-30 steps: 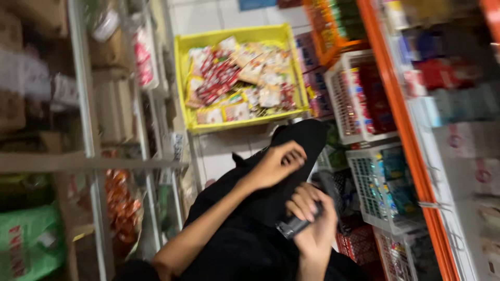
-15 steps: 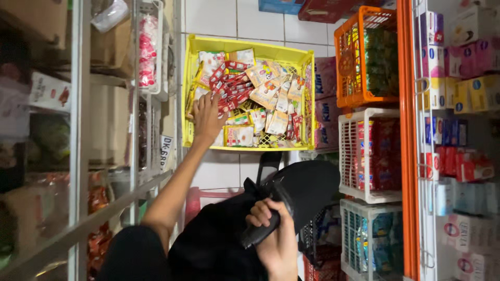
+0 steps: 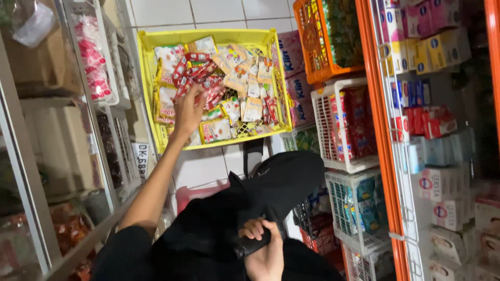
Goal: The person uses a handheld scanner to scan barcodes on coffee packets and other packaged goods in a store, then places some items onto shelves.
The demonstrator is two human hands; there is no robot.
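the left hand [image 3: 188, 110] reaches up into the yellow crate [image 3: 148, 104], its fingers curled down among the snack packets [image 3: 237, 96] near the red-wrapped ones at the crate's left middle; whether it has closed on a packet cannot be told, since the fingertips are sunk in the pile. half a second ago that hand was lower, near the crate's bottom left corner, and a second ago it was well below the crate, resting on the black cloth, so the arm has stretched out and up. the right hand [image 3: 266, 250] sits low in the view, wrapped shut around a black handset-shaped object [image 3: 253, 244], thumb over the top, against the black garment [image 3: 234, 218] that fills the bottom centre; its grip looks the same as in both earlier frames, though the hand has sunk slightly toward the bottom edge. the yellow crate now stands larger and more central than before. an orange basket [image 3: 312, 47] hangs just to the crate's right, with a white wire basket [image 3: 325, 125] of red packs under it and another white basket of blue and green packs below that. an orange shelf frame [image 3: 383, 135] runs down the right side, boxed goods behind it. on the left, a grey metal rack [image 3: 31, 171] holds cartons and bagged goods.
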